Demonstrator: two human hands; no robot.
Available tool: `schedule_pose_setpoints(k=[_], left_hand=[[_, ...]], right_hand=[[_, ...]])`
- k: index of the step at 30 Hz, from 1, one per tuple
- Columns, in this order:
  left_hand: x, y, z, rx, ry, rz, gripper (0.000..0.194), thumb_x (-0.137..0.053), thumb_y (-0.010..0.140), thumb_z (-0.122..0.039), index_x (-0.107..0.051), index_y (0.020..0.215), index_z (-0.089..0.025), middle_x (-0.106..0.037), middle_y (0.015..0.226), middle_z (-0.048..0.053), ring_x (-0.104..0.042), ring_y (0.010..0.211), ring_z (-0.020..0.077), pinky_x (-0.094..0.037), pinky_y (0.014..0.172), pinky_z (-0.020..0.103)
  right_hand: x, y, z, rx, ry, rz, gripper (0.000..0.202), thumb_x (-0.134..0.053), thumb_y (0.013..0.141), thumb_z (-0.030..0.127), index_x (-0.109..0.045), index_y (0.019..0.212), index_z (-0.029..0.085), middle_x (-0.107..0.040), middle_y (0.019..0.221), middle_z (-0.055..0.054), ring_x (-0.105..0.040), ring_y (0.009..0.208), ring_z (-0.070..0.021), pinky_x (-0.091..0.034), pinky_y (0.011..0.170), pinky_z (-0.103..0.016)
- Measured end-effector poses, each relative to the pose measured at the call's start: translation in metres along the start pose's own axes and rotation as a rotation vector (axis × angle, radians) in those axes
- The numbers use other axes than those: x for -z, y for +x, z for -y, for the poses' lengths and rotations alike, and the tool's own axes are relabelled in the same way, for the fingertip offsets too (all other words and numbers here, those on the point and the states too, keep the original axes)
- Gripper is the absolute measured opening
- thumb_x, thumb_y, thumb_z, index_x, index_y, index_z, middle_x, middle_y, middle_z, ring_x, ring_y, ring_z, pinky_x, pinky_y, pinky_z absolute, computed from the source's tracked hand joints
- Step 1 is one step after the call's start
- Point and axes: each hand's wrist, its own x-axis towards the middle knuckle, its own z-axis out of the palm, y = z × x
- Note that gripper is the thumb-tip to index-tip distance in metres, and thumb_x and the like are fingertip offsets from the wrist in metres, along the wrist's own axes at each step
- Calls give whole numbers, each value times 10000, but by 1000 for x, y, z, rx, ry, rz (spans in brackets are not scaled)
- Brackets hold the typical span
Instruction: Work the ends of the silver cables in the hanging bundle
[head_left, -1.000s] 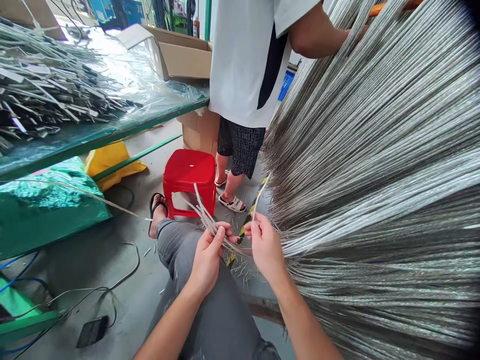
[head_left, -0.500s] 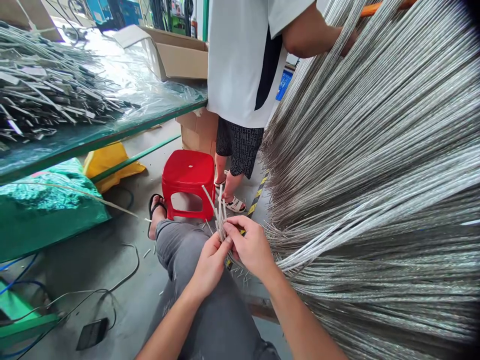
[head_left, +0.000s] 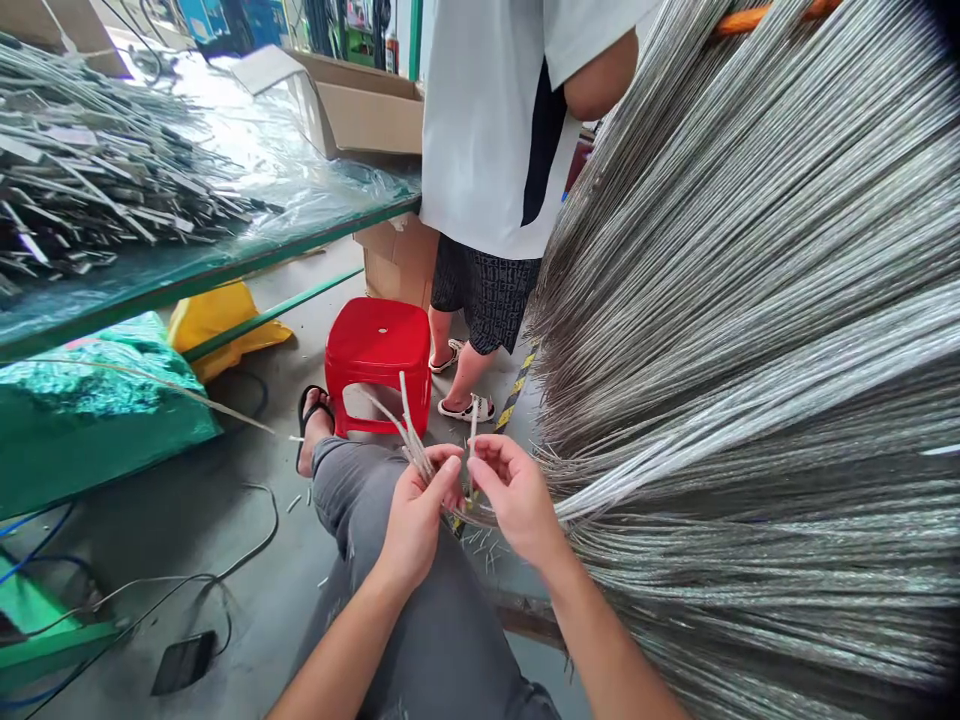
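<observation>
**Both hands hold pale strand ends above a grey-clad leg**

The left hand [head_left: 416, 510] has its grip closed on a bunch [head_left: 415, 443] of thin, pale strands, whose blunt ends fan up and to the left. The right hand [head_left: 521, 500] pinches a single strand [head_left: 473, 430] between thumb and fingers, its tip nearly upright, just right of the bunch. Both are over the grey trousers [head_left: 420, 600], near the middle of the scene.

At right, a broad mass [head_left: 750, 250] of long, silvery strands slants down from the far right, with a twisted, rope-like texture and frayed ends; a smooth orange bar [head_left: 757, 20] shows among them at the top. Paler strands run from the mass towards the right hand.

The fingers hide where the bunch and the single strand pass below the hands. The frame cuts off the mass, and the co-worker [head_left: 487, 120] above the shoulders; the co-worker's forearm is hidden.

The far-left bench [head_left: 285, 225] has a green edge and glossy, wrinkled plastic, bearing an open carton [head_left: 367, 120] and a heap [head_left: 82, 170] of thin, flat pieces. A red plastic stool [head_left: 382, 335] stands on the grey floor [head_left: 262, 570], where short offcuts lie scattered.
</observation>
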Motion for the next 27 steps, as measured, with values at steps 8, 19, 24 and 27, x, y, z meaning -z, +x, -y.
schedule_pose_setpoints(k=[8,19,24,27], left_hand=[[1,-3,0,-11,118,23,246,-732,782,-372,-670,852,-145,-547,603,-46,-425,487,64,-386,478,188],[-1,-3,3,-38,194,18,269,-709,799,-401,-608,779,-152,-468,534,-81,-359,413,43,-341,421,172],[-1,-2,5,-47,205,-8,283,-696,803,-418,-597,769,-155,-441,520,-87,-342,414,46,-324,415,172],[0,-3,6,-51,208,-15,278,-688,814,-415,-595,771,-156,-443,524,-86,-350,425,48,-315,419,167]], right_hand=[[4,-11,2,6,-92,86,90,-578,901,286,-539,961,231,-648,791,6,-642,655,-151,-515,603,-269],[9,17,21,187,-320,55,140,-581,916,293,-674,964,199,-682,974,-38,-644,844,-158,-514,758,-276],[3,5,18,424,-509,-58,69,-592,914,228,-647,885,200,-664,892,-32,-619,825,-168,-488,756,-299],[-1,-8,10,630,-665,-143,62,-588,912,187,-645,900,208,-655,864,-40,-599,824,-185,-468,759,-322]])
